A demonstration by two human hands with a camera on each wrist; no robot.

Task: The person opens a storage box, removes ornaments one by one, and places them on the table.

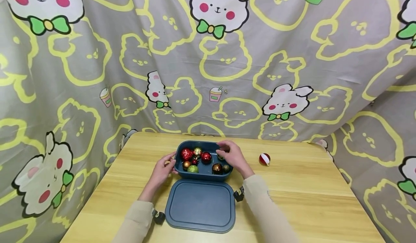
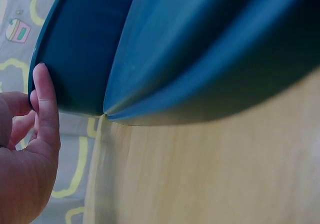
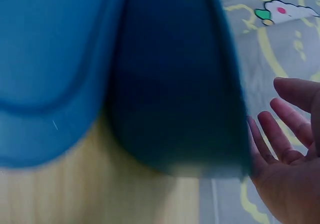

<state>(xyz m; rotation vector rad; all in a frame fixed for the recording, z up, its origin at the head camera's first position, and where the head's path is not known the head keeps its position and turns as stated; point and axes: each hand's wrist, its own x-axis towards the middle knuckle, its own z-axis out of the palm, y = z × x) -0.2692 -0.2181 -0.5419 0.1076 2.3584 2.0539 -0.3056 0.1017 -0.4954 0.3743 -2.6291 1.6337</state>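
the left hand (image 1: 164, 166) gripped the left end of the blue box (image 1: 203, 177) on the worktop (image 1: 308, 185), baubles (image 1: 206, 157) inside. the right hand (image 1: 233, 155), fingers loosely spread and holding nothing, was at its right end. the lid (image 1: 200, 205) lay just in front; a red-and-white bauble (image 1: 264, 159) lay apart.

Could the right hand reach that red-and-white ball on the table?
Probably yes: the right hand looks open, and only tabletop shows between it and the red-and-white ball.
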